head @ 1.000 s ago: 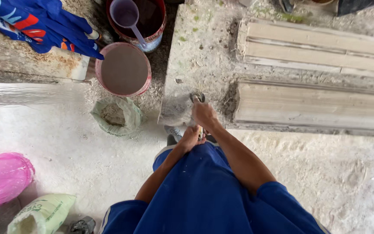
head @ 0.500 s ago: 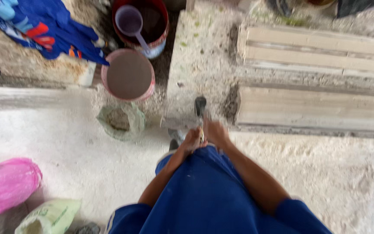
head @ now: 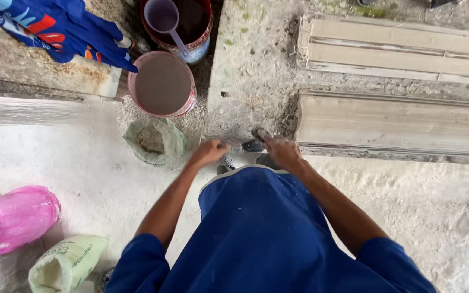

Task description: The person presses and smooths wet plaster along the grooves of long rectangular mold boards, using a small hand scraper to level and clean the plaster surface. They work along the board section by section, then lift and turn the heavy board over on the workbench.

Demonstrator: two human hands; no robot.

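The person is bending over the dusty floor, both arms reaching forward and down toward the middle of the frame. The right hand (head: 282, 151) is closing its grip around a small dark tool (head: 256, 139), perhaps a trowel or scraper, though it is too blurred to say; the tool's long axis is running from the hand toward the upper left, its tip lying against the edge of the concrete slab (head: 251, 70). The left hand (head: 208, 153) is curling loosely just left of the tool, and I cannot tell whether its grip has hold of anything. The right hand is the one on the tool, wrist bent down, elbow out toward the lower right. A sack of sandy powder (head: 154, 142) is sitting open just left of the left hand, with a pink bucket (head: 163, 84) of murky liquid above it. Pale moulded strips (head: 397, 125) are lying to the right.
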